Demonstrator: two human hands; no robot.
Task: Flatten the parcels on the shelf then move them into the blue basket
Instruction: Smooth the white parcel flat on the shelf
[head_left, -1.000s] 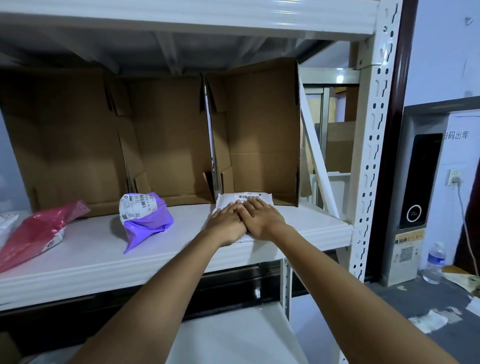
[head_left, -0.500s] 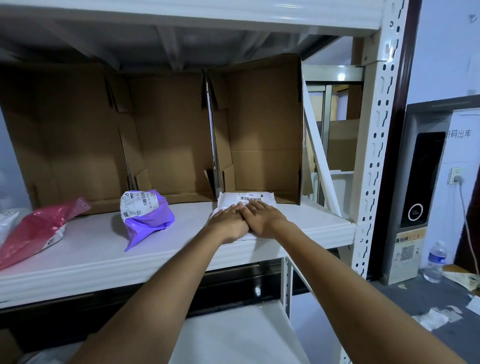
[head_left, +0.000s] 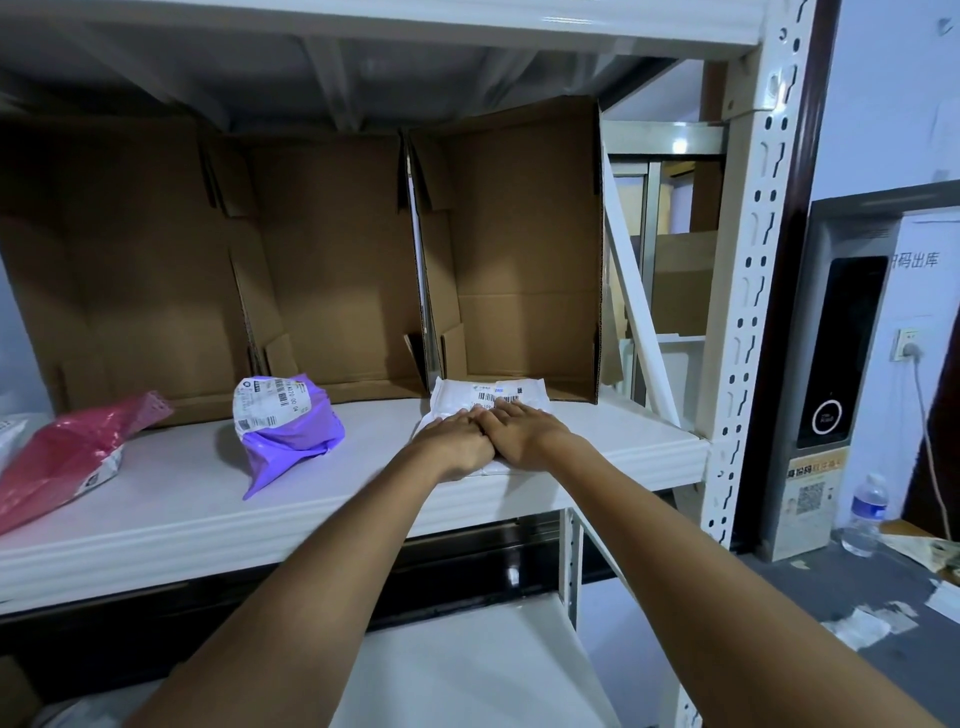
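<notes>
A white parcel (head_left: 457, 396) with a barcode label lies flat on the white shelf (head_left: 187, 488), right of centre. My left hand (head_left: 456, 443) and my right hand (head_left: 522, 431) press down on it side by side, palms flat, fingers straight and touching each other. To the left sits a puffy purple parcel (head_left: 291, 431) with a white label. At the far left lies a red parcel (head_left: 67, 457). The blue basket is out of view.
Opened brown cardboard boxes (head_left: 519, 260) stand along the back of the shelf. A white perforated upright (head_left: 748, 291) bounds the shelf at the right. A lower shelf (head_left: 467, 670) sits beneath my arms. A water bottle (head_left: 865, 514) and scattered paper lie on the floor at right.
Both hands stay pressed on the white parcel; they have barely shifted. The view has moved slightly.
</notes>
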